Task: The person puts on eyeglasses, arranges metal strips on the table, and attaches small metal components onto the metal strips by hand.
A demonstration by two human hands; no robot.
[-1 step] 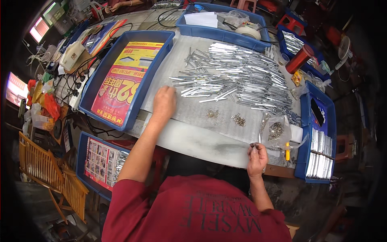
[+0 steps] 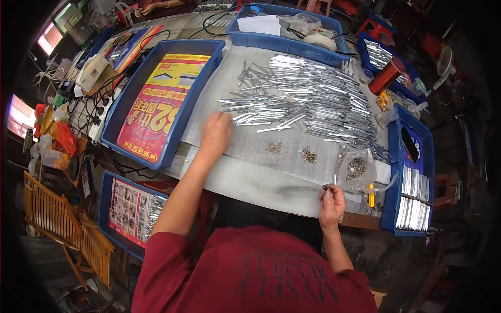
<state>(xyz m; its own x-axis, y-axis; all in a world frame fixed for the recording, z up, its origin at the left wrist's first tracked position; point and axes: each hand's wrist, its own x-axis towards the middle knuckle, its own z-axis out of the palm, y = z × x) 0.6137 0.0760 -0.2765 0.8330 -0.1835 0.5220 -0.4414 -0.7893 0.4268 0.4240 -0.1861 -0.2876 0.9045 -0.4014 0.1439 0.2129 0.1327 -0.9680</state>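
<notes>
My left hand (image 2: 215, 136) is over the pale sheet at the near left edge of a big heap of slim silvery metal strips (image 2: 318, 99). Its fingers are curled with the tips turned away, so whatever they may hold is hidden. At the table's near edge, my right hand (image 2: 332, 204) is closed, thumb against fingers, around something too small to make out. Two little piles of small metal parts, a pale one (image 2: 274, 147) and a darker one (image 2: 308, 155), lie between the hands. Beyond the right hand sits a clear plastic bag (image 2: 359, 169) of similar small parts.
A blue tray (image 2: 166, 148) with a printed sheet stands left, another blue tray (image 2: 107, 211) lower left. The right-hand blue tray (image 2: 389, 208) holds stacked strips and a dark phone. A yellow-handled tool (image 2: 371, 195), red cylinder (image 2: 387, 75) and far blue tray (image 2: 292, 51) surround the heap.
My left hand has shifted slightly to the right beside the strips. My right hand stays nearly in place, and the heap looks the same.
</notes>
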